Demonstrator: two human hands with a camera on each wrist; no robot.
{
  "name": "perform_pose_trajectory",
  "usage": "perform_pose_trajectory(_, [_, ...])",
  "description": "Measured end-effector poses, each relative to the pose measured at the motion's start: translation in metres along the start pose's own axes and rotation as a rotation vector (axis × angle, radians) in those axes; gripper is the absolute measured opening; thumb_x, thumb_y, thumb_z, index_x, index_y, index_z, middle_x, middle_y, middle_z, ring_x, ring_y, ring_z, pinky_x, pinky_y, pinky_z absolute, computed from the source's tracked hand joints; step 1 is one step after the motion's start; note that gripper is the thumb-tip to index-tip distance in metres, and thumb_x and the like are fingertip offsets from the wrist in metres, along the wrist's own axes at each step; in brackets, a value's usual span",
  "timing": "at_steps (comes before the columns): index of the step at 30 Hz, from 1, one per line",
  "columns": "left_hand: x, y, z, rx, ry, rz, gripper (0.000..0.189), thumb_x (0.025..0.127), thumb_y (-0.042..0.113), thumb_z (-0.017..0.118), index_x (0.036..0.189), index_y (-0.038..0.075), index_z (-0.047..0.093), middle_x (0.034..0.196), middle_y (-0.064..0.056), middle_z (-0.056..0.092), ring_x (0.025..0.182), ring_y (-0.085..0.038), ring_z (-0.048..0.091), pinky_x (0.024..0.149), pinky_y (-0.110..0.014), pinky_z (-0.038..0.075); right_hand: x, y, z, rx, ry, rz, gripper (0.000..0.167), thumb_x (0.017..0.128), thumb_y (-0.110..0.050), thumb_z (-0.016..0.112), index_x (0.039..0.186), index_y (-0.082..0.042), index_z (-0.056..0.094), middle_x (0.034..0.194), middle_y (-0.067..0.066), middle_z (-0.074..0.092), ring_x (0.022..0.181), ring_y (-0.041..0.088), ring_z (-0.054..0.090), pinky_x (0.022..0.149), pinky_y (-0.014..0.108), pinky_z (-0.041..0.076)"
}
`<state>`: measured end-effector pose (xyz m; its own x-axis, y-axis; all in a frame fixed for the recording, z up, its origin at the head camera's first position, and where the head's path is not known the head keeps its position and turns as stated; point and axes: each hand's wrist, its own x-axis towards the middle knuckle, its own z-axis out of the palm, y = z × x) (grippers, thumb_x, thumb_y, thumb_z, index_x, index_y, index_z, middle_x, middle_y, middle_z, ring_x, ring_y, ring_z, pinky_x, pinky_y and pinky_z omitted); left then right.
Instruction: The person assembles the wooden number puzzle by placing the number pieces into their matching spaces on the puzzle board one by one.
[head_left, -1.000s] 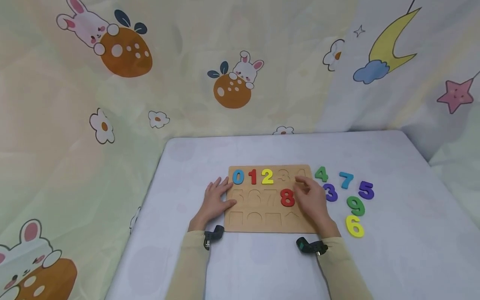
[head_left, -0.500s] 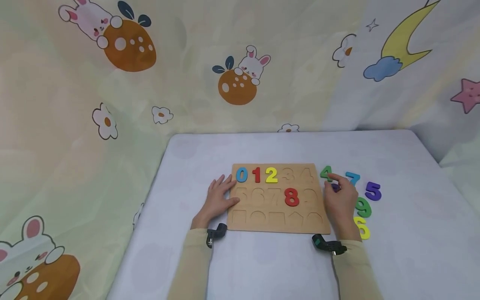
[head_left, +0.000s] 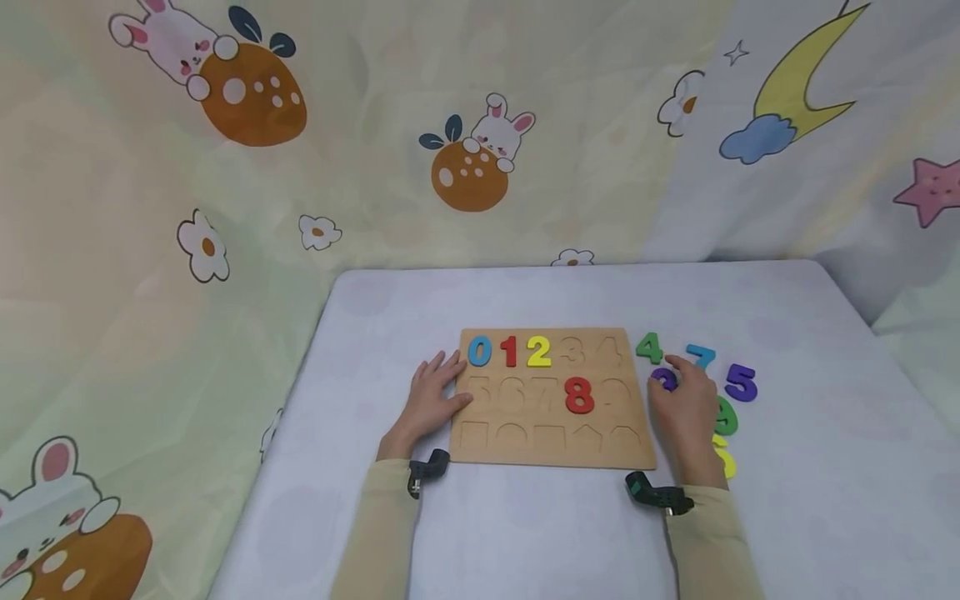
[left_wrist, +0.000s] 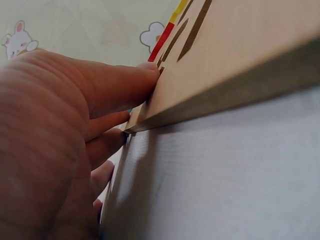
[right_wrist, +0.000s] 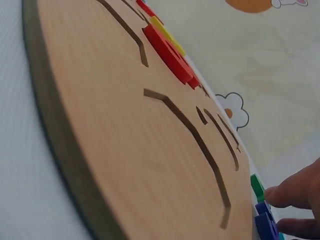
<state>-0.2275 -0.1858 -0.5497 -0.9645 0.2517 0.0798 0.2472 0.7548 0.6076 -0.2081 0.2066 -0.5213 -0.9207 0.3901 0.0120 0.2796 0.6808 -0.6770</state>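
A wooden number board [head_left: 517,412] lies on the table, with a blue 0 [head_left: 480,351], red 1 [head_left: 509,351], yellow 2 [head_left: 539,351] and red 8 [head_left: 579,395] in its slots. My left hand [head_left: 423,404] rests at the board's left edge, fingers extended; in the left wrist view the thumb [left_wrist: 125,82] presses on the top face. Right of the board, my right hand [head_left: 686,417] has thumb and forefinger around a purple 3 [head_left: 663,379] and pinches it. The right wrist view shows those fingertips at the purple 3 [right_wrist: 266,226], beside the green 4 [right_wrist: 257,187].
Around the right hand lie a green 4 [head_left: 649,348], blue 7 [head_left: 701,356], purple 5 [head_left: 741,382], green 9 [head_left: 726,416] and yellow 6 [head_left: 724,458], the last two partly hidden. A printed cloth [head_left: 360,125] hangs behind the table [head_left: 525,533].
My right hand has moved right from the board, beside the red 8, to the loose numbers, and its fingers have closed in on the purple 3. The left hand stays put.
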Motion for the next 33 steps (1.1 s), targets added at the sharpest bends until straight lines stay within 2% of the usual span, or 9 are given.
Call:
perform_pose_trajectory(5, [0.0, -0.001, 0.001, 0.006, -0.001, 0.004, 0.063, 0.088, 0.031, 0.071, 0.143, 0.008, 0.05, 0.155, -0.003, 0.037, 0.149, -0.025, 0.018, 0.122, -0.044, 0.003, -0.002, 0.0, -0.003, -0.006, -0.094, 0.004, 0.063, 0.09, -0.015, 0.061, 0.148, -0.003, 0.039, 0.147, 0.027, 0.041, 0.135, 0.048, 0.036, 0.108, 0.062, 0.033])
perform_pose_trajectory(12, [0.001, 0.0, 0.0, -0.014, 0.002, 0.012, 0.063, 0.087, 0.031, 0.071, 0.142, 0.008, 0.05, 0.155, -0.004, 0.037, 0.149, -0.026, 0.019, 0.122, -0.045, 0.003, -0.001, 0.011, -0.009, 0.004, -0.251, -0.135, 0.068, 0.089, -0.008, 0.064, 0.149, -0.001, 0.034, 0.15, 0.032, 0.032, 0.136, 0.052, 0.031, 0.108, 0.065, 0.031])
perform_pose_trajectory(15, [0.001, 0.0, 0.001, -0.019, 0.002, 0.005, 0.063, 0.087, 0.03, 0.072, 0.142, 0.008, 0.05, 0.155, -0.004, 0.037, 0.149, -0.025, 0.018, 0.122, -0.044, 0.003, -0.001, 0.017, -0.013, 0.003, -0.285, -0.172, 0.067, 0.089, -0.005, 0.062, 0.149, -0.001, 0.033, 0.148, 0.033, 0.033, 0.132, 0.053, 0.035, 0.105, 0.065, 0.035])
perform_pose_trajectory(19, [0.001, -0.002, 0.002, -0.019, 0.004, -0.004, 0.063, 0.087, 0.03, 0.072, 0.142, 0.009, 0.051, 0.155, -0.003, 0.038, 0.149, -0.025, 0.018, 0.122, -0.044, 0.003, -0.001, 0.02, -0.014, -0.003, -0.277, -0.175, 0.066, 0.088, -0.004, 0.063, 0.148, -0.001, 0.035, 0.142, 0.034, 0.039, 0.123, 0.052, 0.045, 0.099, 0.065, 0.042])
perform_pose_trajectory(24, [0.0, -0.001, 0.002, -0.023, 0.013, -0.006, 0.063, 0.087, 0.03, 0.072, 0.142, 0.009, 0.051, 0.155, -0.003, 0.038, 0.149, -0.026, 0.019, 0.122, -0.045, 0.004, -0.001, 0.02, -0.013, -0.013, -0.252, -0.168, 0.066, 0.089, -0.009, 0.064, 0.148, 0.0, 0.035, 0.14, 0.034, 0.041, 0.119, 0.05, 0.047, 0.097, 0.063, 0.044])
perform_pose_trajectory(30, [-0.001, -0.001, 0.001, -0.024, 0.011, -0.003, 0.062, 0.087, 0.029, 0.072, 0.142, 0.008, 0.051, 0.155, -0.003, 0.038, 0.148, -0.027, 0.02, 0.122, -0.047, 0.005, -0.002, 0.021, -0.01, 0.028, -0.155, -0.17, 0.066, 0.089, -0.011, 0.066, 0.148, -0.003, 0.037, 0.135, 0.031, 0.047, 0.112, 0.045, 0.051, 0.09, 0.059, 0.048])
perform_pose_trajectory(33, [-0.001, -0.001, 0.001, -0.019, 0.003, -0.008, 0.062, 0.088, 0.029, 0.072, 0.142, 0.008, 0.051, 0.155, -0.003, 0.038, 0.148, -0.026, 0.019, 0.122, -0.046, 0.004, -0.003, 0.019, -0.004, 0.06, -0.12, -0.166, 0.066, 0.091, -0.016, 0.068, 0.149, -0.007, 0.037, 0.138, 0.028, 0.046, 0.113, 0.044, 0.051, 0.09, 0.057, 0.048])
